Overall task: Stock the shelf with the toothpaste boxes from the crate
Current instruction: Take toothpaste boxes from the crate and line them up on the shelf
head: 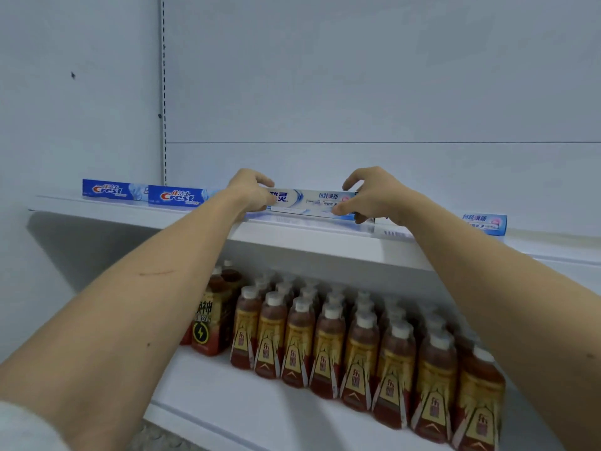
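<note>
- Head view: both bare arms reach up and forward to the upper white metal shelf (136, 212), and between the hands sits a long white-and-blue toothpaste box (312, 203).
- The left hand (252, 190) grips the box's left end, thumb low on the front face, fingers curled over the top edge.
- The right hand (374, 193) pinches the right end the same way, thumb pressed on the lower front edge, fingers hooked over the top.
- The box lies on its long side, long axis running left to right along the front lip of the shelf, printed face turned out toward the camera, the lettering upright.
- Whether its underside is touching the shelf or just above it, I cannot tell; a faint reflection shows under it.
- To the left, two blue Crest toothpaste boxes (146, 194) lie end to end in the same row, long axes also along the shelf, logos facing out.
- To the right, another light blue toothpaste box (486, 224) lies lengthwise on the same shelf, its left part hidden behind the right forearm.
- Below, the lower white shelf (227, 405) carries rows of brown drink bottles with red-and-gold labels and white caps (328, 346), standing upright.
- At the left end of those rows stands a shrink-wrapped pack of dark bottles with a yellow lightning badge (208, 323).
- Behind everything runs the pale grey back panel (357, 76).
</note>
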The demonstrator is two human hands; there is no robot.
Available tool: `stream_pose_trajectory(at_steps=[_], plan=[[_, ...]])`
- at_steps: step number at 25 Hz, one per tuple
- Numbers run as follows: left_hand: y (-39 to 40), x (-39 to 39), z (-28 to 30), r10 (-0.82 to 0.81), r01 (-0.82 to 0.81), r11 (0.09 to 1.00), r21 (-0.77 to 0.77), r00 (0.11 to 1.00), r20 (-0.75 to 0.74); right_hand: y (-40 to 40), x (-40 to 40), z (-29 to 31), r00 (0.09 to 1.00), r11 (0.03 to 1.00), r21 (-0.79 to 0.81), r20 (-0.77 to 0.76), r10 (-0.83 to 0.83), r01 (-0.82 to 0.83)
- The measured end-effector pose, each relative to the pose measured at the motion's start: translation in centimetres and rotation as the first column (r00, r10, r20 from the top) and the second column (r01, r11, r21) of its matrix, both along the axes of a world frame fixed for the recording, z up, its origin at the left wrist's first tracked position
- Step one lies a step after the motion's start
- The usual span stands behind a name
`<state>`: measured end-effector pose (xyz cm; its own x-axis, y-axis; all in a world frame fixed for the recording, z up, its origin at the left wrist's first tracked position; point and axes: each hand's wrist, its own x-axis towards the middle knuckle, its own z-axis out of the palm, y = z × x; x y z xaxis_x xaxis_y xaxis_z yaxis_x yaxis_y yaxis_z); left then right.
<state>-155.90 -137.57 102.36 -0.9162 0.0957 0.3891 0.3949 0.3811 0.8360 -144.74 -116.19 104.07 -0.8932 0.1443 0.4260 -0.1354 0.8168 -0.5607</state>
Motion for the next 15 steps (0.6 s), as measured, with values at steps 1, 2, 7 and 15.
stream_pose_trajectory(at_steps=[1,2,7,15], plan=[[0.4,-0.3,0.0,0.011,-0.011,1.000,-0.016,1.000,0.002,0.2,-0.4,0.2,1.000,1.000,0.003,0.027,-0.011,0.011],[0.7,-0.7,0.1,0.027,-0.027,0.999,-0.039,1.000,0.000,0.3,-0.6,0.3,0.998,1.000,0.016,0.056,-0.019,0.018],[1.4,-1.5,0.2,0.079,-0.078,0.982,-0.173,0.997,0.003,0.6,-2.3,0.2,0.987,0.975,0.205,0.115,-0.109,0.084],[1.4,-0.5,0.4,0.074,-0.070,0.980,-0.184,0.997,0.012,-0.2,-1.8,-0.2,0.975,0.928,0.347,0.126,-0.186,0.132]])
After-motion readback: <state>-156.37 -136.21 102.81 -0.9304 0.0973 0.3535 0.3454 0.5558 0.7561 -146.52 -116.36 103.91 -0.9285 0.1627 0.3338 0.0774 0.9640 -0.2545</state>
